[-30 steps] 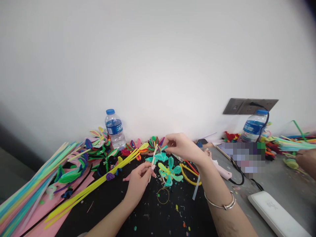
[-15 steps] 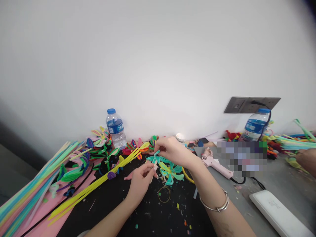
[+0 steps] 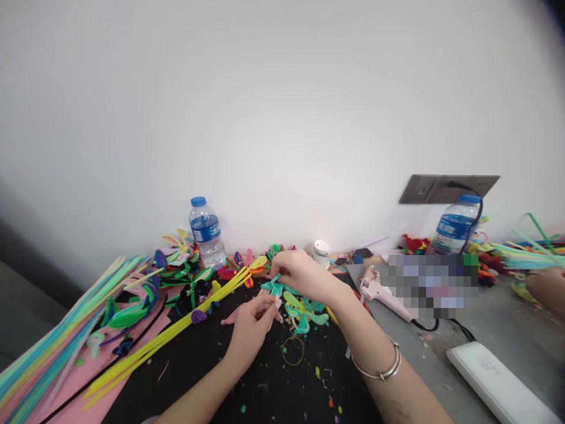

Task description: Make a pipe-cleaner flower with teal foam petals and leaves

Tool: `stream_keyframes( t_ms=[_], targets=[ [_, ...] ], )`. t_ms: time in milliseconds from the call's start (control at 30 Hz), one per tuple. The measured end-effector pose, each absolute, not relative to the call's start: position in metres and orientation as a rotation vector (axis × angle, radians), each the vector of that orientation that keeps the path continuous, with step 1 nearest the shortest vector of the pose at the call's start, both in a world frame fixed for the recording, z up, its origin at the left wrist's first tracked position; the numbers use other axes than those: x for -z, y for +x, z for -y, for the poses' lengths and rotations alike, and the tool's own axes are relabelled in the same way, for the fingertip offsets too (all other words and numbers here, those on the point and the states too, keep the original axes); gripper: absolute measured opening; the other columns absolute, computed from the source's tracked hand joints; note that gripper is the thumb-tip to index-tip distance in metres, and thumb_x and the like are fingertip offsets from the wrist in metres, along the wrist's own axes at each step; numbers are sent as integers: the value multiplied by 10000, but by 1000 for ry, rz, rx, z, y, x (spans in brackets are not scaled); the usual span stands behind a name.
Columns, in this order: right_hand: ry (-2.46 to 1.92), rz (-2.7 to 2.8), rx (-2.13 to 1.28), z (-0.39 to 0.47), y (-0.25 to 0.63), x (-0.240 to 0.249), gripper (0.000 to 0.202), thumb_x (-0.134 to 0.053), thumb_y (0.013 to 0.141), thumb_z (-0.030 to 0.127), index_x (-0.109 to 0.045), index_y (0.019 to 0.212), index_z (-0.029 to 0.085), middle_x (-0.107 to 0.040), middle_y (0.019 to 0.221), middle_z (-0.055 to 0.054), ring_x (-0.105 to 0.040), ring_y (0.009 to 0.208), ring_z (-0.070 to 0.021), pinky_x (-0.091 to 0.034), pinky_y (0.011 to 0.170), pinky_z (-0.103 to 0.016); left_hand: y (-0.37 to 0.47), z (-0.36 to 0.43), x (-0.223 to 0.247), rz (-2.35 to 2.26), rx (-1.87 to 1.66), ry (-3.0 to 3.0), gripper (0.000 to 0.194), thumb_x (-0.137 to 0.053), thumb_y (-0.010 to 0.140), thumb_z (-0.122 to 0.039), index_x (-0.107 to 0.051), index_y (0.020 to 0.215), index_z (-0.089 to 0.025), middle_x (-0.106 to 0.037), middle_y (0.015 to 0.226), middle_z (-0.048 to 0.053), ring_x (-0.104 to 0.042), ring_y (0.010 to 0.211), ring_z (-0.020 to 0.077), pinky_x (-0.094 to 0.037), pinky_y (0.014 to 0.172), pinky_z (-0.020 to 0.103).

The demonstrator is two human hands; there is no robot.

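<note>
Between my two hands is a small teal pipe-cleaner piece (image 3: 272,287). My left hand (image 3: 252,324) pinches its lower end, thumb and forefinger pressed together. Above it, my right hand (image 3: 300,274) has its fingers closed on the upper part, palm turned down. A teal and yellow pipe-cleaner flower (image 3: 304,312) lies on the black mat just below my right hand. Pink pipe-cleaner pieces (image 3: 229,318) show beside my left hand, partly covered by it. A thin wire ring (image 3: 293,351) rests below the flower.
Yellow stems (image 3: 176,327) and a multicoloured bundle (image 3: 57,330) lie left. Bottles (image 3: 206,232) (image 3: 457,227) stand near the wall. A pink glue gun (image 3: 386,297), white cup (image 3: 321,253) and white box (image 3: 498,377) are right. Another person's hand (image 3: 547,288) is at the far right.
My right hand has shifted slightly left, still at the teal piece. My left hand has barely moved. At the far right, the other person's green strip has changed position.
</note>
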State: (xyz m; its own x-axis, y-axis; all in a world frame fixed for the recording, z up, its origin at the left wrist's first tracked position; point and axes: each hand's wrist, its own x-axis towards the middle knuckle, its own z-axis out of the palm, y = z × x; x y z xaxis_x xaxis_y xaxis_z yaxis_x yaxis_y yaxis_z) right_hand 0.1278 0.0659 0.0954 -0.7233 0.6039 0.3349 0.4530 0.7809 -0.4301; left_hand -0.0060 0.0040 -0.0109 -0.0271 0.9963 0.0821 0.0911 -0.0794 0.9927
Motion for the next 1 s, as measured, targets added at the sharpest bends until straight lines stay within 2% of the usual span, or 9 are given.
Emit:
stream_keyframes(
  t_ms=[233,500,767,1000],
  targets=[
    [-746,2520,-369,-70,126,-90,226,-489,679,-62,-581,701,143,-571,687,3,-489,657,-107,-334,607,-196,-7,-6,13,-1262,-1258,1367,215,-577,747,-363,-618,760,-152,-618,546,12,-425,426,90,-275,425,200],
    [-729,2520,-321,-70,126,-87,226,-468,668,-62,-550,692,147,-560,689,8,-480,661,-106,-321,598,-190,-6,-5,11,-1275,-1239,1340,228,-591,732,-369,-613,745,-143,-617,550,13,-390,414,79,-271,418,199],
    [-765,2529,-330,-69,124,-86,230,-444,661,-62,-524,674,153,-537,675,10,-467,656,-110,-314,591,-190,-7,-5,10,-1290,-1234,1383,240,-581,740,-367,-620,763,-131,-626,561,17,-463,473,103,-318,464,204],
    [-755,2541,-291,-71,123,-84,224,-436,655,-54,-514,665,156,-527,666,8,-459,647,-112,-310,586,-198,-7,-4,12,-1305,-1214,1392,249,-575,746,-368,-611,789,-125,-638,583,17,-465,481,103,-320,476,209]
  ],
)
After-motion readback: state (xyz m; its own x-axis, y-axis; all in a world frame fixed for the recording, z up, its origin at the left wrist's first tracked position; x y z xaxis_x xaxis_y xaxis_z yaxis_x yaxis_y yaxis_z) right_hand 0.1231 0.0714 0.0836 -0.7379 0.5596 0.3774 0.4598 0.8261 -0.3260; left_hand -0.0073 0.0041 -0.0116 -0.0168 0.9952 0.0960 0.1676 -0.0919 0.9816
